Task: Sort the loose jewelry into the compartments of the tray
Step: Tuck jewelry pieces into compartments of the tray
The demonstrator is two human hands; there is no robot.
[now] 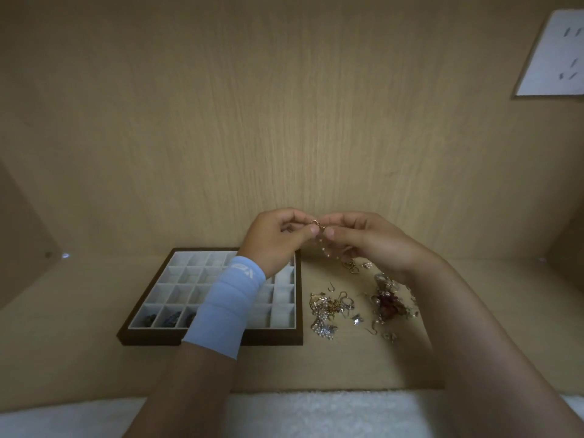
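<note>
- Pinching a small gold-toned earring with a dangling strand of pale beads [320, 238] between both hands, lifted above the light wooden shelf surface [347, 368]: left hand [278, 238] closing thumb and fingertips on the ring end, right hand [363, 238] gripping the same piece just beside it.
- Hanging the bead strand down between the hands, over the far end of the loose pile.
- Judging the step: probably freeing or straightening this piece before dropping it into a cell.
- Keeping the pull gentle and steady; likely fragile links, so working the tangle apart rather than tugging.
- Holding the piece clear of the mixed heap of gold, silver and red jewelry [357, 305] lying right of the tray, avoiding fresh snags.
- Aiming next for an unfilled cell of the dark-framed tray with white square compartments [286, 335], left of the pile; dark pieces [170, 319] already sitting in its near-left cells.
- Minding the pale blue wrist sleeve [224, 308] crossing over the tray.
</note>
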